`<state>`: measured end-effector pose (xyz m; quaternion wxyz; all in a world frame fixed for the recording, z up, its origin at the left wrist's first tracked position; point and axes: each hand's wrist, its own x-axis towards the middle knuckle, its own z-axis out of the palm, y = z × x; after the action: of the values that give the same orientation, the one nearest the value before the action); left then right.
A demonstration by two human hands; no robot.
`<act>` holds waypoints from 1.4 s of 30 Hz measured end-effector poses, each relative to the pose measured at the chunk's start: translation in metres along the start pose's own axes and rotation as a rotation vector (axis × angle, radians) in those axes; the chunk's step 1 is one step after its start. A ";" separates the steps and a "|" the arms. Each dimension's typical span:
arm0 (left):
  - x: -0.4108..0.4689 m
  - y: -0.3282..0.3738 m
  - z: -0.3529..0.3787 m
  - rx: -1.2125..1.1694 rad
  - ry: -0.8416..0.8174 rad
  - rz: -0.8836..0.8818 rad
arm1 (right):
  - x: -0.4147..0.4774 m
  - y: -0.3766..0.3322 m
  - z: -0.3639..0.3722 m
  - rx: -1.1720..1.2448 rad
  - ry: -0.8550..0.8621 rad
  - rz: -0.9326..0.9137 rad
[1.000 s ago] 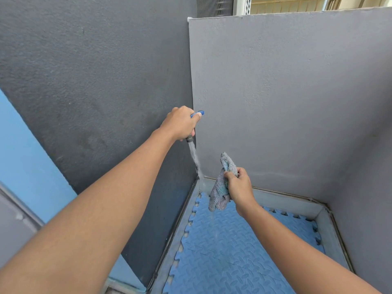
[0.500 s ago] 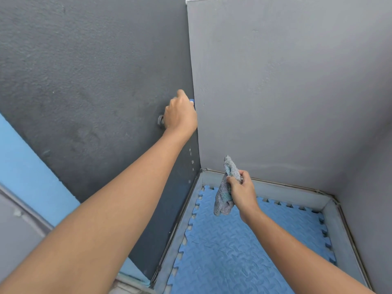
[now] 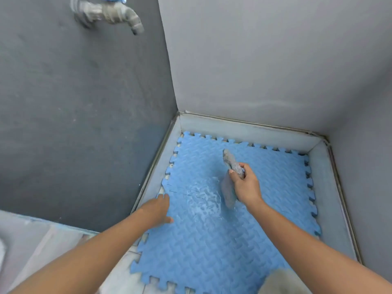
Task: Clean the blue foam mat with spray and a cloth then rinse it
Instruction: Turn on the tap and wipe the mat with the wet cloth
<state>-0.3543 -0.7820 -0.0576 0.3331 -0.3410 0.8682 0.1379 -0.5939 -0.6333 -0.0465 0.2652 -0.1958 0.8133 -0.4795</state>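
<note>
The blue foam mat (image 3: 265, 209), with jigsaw edges, lies flat on the floor of a walled corner. A wet, shiny patch of water (image 3: 203, 198) covers its left middle. My right hand (image 3: 246, 184) is shut on a grey cloth (image 3: 230, 164), which hangs down from my fist just above the mat, beside the wet patch. My left hand (image 3: 158, 209) is low at the mat's left edge with fingers spread, resting on or just above the foam. No spray bottle shows.
A metal tap (image 3: 115, 13) with a blue handle sticks out of the dark grey wall (image 3: 74, 113) at the top left; no water runs from it. A light grey wall (image 3: 275, 71) closes the back. A pale raised curb (image 3: 324, 187) rims the mat.
My left hand left the tap and dropped to the mat's left edge. The stream of water stopped. My right hand lowered the cloth toward the mat, and my view tilted down.
</note>
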 end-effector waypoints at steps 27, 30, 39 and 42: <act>0.022 -0.024 0.087 0.254 -0.094 0.021 | 0.035 0.138 -0.048 -1.006 -0.517 -0.495; 0.023 -0.024 0.086 0.239 -0.100 0.016 | 0.083 0.134 -0.031 -0.916 -0.203 -0.334; 0.027 -0.025 0.088 0.246 -0.110 0.013 | -0.027 0.090 0.111 -0.870 -0.328 -0.378; 0.024 -0.025 0.087 0.233 -0.126 0.018 | -0.095 0.094 0.106 -0.949 -0.527 -0.471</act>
<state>-0.3084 -0.7715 -0.1386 0.4232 -0.2827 0.8587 0.0602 -0.4600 -0.6072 -0.1488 0.2282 -0.5807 0.7802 -0.0446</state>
